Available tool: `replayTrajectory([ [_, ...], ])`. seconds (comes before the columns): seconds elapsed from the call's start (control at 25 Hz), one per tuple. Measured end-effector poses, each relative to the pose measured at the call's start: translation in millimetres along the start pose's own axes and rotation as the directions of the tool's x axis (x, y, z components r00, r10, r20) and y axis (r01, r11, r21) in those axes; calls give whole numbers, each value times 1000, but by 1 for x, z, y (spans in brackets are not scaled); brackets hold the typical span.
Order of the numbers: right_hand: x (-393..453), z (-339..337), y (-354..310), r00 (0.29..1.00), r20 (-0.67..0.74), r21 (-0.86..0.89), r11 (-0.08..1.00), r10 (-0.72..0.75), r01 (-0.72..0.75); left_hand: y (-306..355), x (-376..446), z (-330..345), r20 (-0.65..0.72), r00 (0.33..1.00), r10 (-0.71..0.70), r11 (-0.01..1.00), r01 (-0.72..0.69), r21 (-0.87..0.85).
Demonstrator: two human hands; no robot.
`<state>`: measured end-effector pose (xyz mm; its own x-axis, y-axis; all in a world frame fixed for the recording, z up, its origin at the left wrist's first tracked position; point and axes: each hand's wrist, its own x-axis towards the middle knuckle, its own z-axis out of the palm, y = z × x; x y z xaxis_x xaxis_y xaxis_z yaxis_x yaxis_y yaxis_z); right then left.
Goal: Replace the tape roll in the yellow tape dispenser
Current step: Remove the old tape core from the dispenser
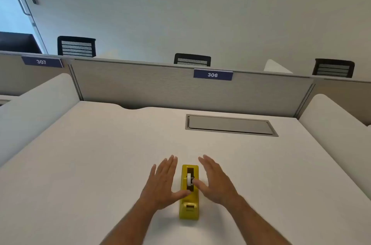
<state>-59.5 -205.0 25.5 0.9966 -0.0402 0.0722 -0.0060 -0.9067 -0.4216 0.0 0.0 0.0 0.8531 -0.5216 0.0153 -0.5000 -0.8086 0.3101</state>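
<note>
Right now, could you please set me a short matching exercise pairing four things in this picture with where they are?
Things:
1. tape dispenser
2. left hand
3. cable hatch
4. 306 sign

Places:
A. on the partition behind the desk
B. set into the far right of the desk
C. on the desk between both hands
D. open, left of the dispenser

Pairs: 1-C, 2-D, 3-B, 4-A

Two bare forearms, no sleeves, ringless fingers point(166, 166)
</note>
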Motion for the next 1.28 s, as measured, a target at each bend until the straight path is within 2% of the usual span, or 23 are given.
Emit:
replayTrajectory([
  [0.12, 2, 5, -8, 996, 78, 6, 999, -46, 45, 5, 0, 8, 89, 996, -15, 993, 25, -111],
  [0.28, 7, 9, -15, 992, 114, -13, 999, -46, 48, 12, 2, 14, 116, 993, -32, 975, 57, -216],
  [0.56, 17, 13, -11, 991, 132, -86, 995, -39, 51, 13, 5, 11, 170, 985, -12, 957, 61, -285],
  [0.88, 26, 13, -11, 993, 114, -49, 998, -33, 39, 14, 3, 10, 169, 985, -25, 937, 82, -338],
  [1.28, 28, 7, -7, 986, 114, -48, 990, -126, 132, 12, 5, 14, 173, 983, -55, 928, 115, -353],
])
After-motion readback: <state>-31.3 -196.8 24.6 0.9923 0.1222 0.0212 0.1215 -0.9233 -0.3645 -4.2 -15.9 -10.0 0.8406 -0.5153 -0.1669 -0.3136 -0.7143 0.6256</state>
